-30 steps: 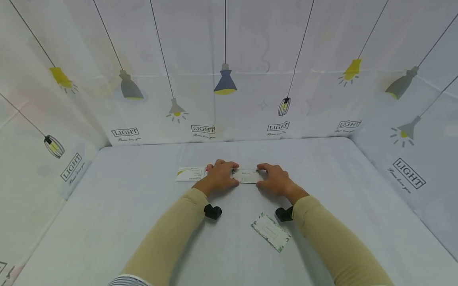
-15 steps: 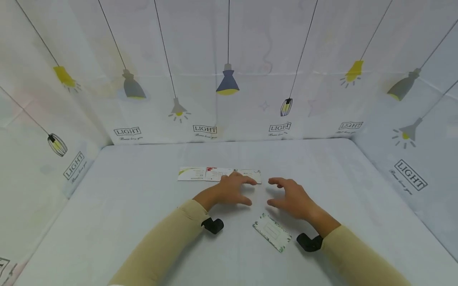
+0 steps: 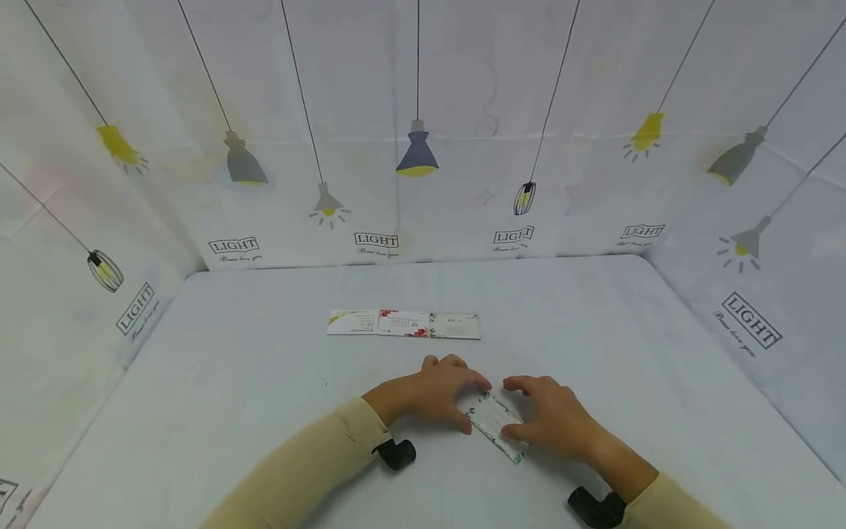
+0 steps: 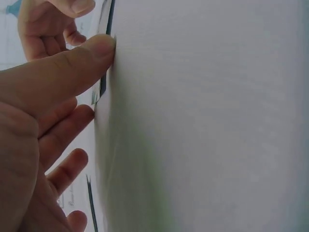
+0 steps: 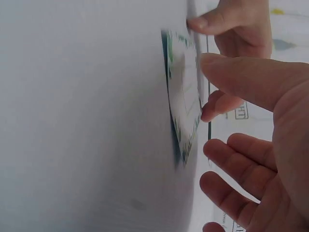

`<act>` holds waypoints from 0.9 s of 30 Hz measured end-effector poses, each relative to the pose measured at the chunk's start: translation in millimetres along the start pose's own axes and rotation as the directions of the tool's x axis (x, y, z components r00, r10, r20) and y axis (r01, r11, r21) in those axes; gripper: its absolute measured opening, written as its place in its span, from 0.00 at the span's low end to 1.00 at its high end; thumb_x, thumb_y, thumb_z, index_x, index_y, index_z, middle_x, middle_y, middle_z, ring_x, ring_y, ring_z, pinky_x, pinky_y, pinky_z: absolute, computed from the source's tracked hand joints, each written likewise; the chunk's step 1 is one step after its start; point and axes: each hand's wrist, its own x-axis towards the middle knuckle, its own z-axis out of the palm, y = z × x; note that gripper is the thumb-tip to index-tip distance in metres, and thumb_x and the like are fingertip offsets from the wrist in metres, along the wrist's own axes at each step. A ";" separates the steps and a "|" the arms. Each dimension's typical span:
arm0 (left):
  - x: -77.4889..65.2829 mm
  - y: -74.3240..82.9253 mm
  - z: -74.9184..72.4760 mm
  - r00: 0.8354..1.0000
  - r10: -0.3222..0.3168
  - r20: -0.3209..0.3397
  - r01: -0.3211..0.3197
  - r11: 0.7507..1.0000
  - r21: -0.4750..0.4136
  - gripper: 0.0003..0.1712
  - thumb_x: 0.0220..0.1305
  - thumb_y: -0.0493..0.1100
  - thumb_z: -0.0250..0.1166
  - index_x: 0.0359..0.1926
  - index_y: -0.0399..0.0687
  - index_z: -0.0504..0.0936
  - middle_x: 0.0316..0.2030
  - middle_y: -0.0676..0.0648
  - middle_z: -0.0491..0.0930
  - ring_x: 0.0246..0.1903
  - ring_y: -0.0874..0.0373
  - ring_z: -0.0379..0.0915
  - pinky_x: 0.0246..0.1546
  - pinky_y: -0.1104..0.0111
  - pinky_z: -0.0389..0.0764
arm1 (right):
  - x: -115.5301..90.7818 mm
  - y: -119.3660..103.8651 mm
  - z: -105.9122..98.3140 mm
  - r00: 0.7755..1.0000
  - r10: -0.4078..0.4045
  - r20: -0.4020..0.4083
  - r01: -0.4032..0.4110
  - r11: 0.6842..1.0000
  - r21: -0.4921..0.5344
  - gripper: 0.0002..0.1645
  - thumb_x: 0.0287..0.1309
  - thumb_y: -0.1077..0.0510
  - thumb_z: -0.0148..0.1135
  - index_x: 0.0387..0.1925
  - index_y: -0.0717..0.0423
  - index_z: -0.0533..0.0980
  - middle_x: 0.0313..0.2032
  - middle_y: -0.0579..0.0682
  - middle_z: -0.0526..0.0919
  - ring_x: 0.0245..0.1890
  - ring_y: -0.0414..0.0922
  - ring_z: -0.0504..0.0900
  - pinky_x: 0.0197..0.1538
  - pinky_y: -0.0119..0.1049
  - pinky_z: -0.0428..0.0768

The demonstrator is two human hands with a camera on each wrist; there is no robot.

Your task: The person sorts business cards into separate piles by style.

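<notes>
A white card with a green leaf border (image 3: 492,422) lies slanted on the white tabletop, between both hands. My left hand (image 3: 436,393) is at its left end, thumb and forefinger spread around that corner. In the left wrist view the thumb overlaps the edge of the card (image 4: 107,19). From the other side my right hand (image 3: 555,419) reaches over, its thumb overlapping the card's right side and its forefinger beyond the far edge. The right wrist view shows the card (image 5: 183,92) flat, with the right fingers spread apart.
Farther back, three cards stand edge to edge in a row: one with a yellow-green curve (image 3: 352,322), one with red flowers (image 3: 403,323) and a pale leafy one (image 3: 454,326). A white curtain printed with lamps (image 3: 449,198) borders the table (image 3: 231,382).
Both hands have let go of the pale leafy card at the row's right end. They have come back toward the front, to the slanted leaf-bordered card.
</notes>
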 end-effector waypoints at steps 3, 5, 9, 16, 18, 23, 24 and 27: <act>-1.5 4.2 -1.1 1.000 0.025 -0.017 -0.024 0.998 0.062 0.34 0.54 0.54 0.78 0.62 0.67 0.79 0.52 0.63 0.73 0.58 0.60 0.59 0.53 0.58 0.57 | -6.7 -2.1 3.3 1.000 0.027 0.015 -0.026 0.999 -0.018 0.43 0.42 0.42 0.81 0.59 0.55 0.78 0.52 0.48 0.81 0.49 0.49 0.77 0.51 0.53 0.76; -2.5 5.8 -1.2 0.999 0.040 -0.028 -0.037 0.995 0.095 0.32 0.54 0.54 0.77 0.61 0.66 0.80 0.51 0.64 0.75 0.58 0.62 0.60 0.53 0.58 0.56 | -10.4 -4.0 4.7 0.999 0.040 0.016 -0.039 0.998 -0.040 0.44 0.41 0.40 0.81 0.59 0.54 0.78 0.51 0.48 0.81 0.47 0.48 0.77 0.50 0.52 0.76; -5.6 6.6 -0.6 0.996 0.060 -0.060 -0.050 0.988 0.144 0.29 0.55 0.56 0.77 0.58 0.64 0.81 0.49 0.67 0.76 0.57 0.62 0.61 0.52 0.58 0.56 | -17.6 -8.2 5.9 0.999 0.044 -0.002 -0.044 0.996 -0.079 0.45 0.38 0.37 0.81 0.58 0.54 0.79 0.50 0.48 0.81 0.49 0.49 0.76 0.52 0.54 0.73; -13.6 3.5 -2.6 0.990 0.054 -0.131 -0.033 0.988 0.154 0.27 0.55 0.58 0.75 0.56 0.62 0.82 0.47 0.69 0.76 0.56 0.62 0.61 0.51 0.58 0.56 | -25.1 -12.7 6.3 1.000 -0.004 -0.024 0.002 0.994 -0.112 0.43 0.42 0.38 0.79 0.58 0.54 0.77 0.51 0.48 0.80 0.52 0.49 0.75 0.52 0.55 0.68; -15.9 2.6 -4.3 0.988 0.052 -0.146 -0.031 0.990 0.137 0.27 0.56 0.58 0.75 0.56 0.61 0.82 0.47 0.68 0.77 0.56 0.62 0.61 0.52 0.57 0.56 | -24.5 -12.4 6.1 0.998 -0.031 -0.046 0.025 0.992 -0.124 0.40 0.45 0.41 0.79 0.58 0.54 0.77 0.50 0.47 0.80 0.52 0.49 0.75 0.51 0.54 0.68; -19.5 -2.4 -8.4 0.983 0.046 -0.179 -0.025 0.993 0.116 0.26 0.56 0.58 0.76 0.54 0.61 0.82 0.46 0.67 0.77 0.55 0.62 0.62 0.53 0.56 0.56 | -20.7 -11.6 2.2 0.989 -0.084 -0.119 0.067 0.988 -0.139 0.36 0.46 0.46 0.80 0.56 0.54 0.78 0.50 0.48 0.81 0.52 0.51 0.76 0.52 0.58 0.68; -20.1 -3.6 -9.5 0.982 0.040 -0.185 -0.020 0.994 0.110 0.26 0.56 0.58 0.75 0.54 0.61 0.82 0.46 0.67 0.77 0.55 0.61 0.62 0.53 0.55 0.56 | -19.4 -11.4 1.0 0.987 -0.092 -0.134 0.074 0.988 -0.135 0.36 0.45 0.47 0.80 0.56 0.55 0.78 0.49 0.49 0.81 0.52 0.52 0.76 0.52 0.59 0.68; -22.5 -6.8 -14.3 0.977 0.022 -0.212 -0.002 0.996 0.094 0.25 0.56 0.58 0.75 0.54 0.61 0.82 0.46 0.66 0.77 0.56 0.60 0.63 0.53 0.54 0.57 | -13.6 -11.5 -1.8 0.978 -0.108 -0.178 0.087 0.989 -0.117 0.35 0.46 0.49 0.80 0.55 0.57 0.79 0.49 0.50 0.83 0.51 0.53 0.77 0.52 0.60 0.69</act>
